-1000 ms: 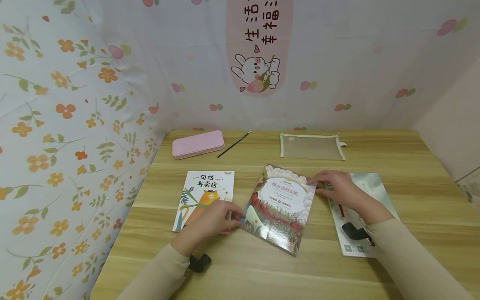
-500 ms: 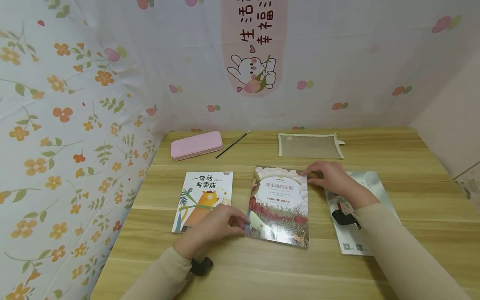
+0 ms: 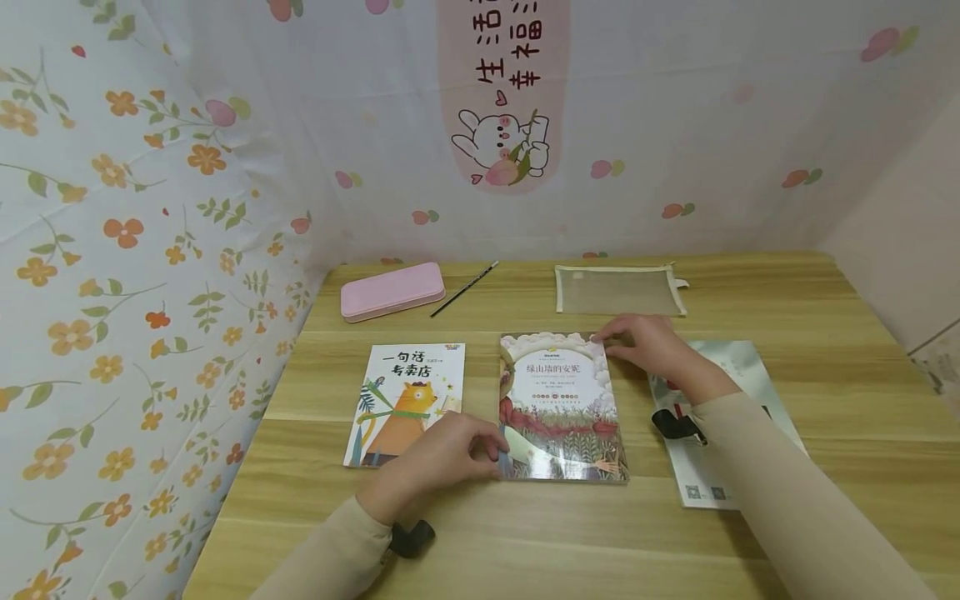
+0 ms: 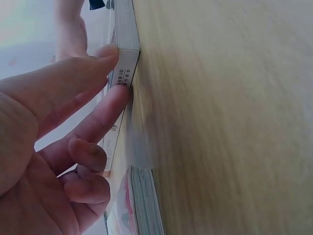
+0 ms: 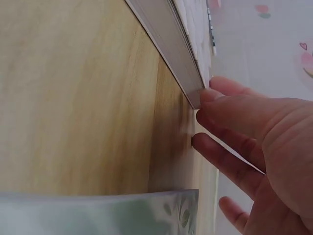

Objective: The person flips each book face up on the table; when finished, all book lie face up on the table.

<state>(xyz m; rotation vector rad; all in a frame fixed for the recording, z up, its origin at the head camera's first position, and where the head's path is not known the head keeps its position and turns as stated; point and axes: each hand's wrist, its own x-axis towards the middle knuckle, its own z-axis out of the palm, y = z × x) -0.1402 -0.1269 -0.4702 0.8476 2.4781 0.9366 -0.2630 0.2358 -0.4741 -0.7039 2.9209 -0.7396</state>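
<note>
In the middle of the table lies a paperback book with red and green plants and a white oval title panel on its cover. My left hand holds its lower left corner; in the left wrist view the thumb and a fingertip press at the spine. At the upper right corner is my right hand, its thumb against the page edge and other fingers around the corner. A white book with an orange cat lies left, partly behind my left hand. A pale green book lies right, partly under my right forearm.
Along the back of the wooden table are a pink pencil case, a dark pencil and a mesh zip pouch. A printed cloth hangs behind the table, and a floral one at the left.
The middle book has turned from a slant to nearly square with the table edge. Both hands have stayed at its corners; the right hand has moved slightly left and away from me.
</note>
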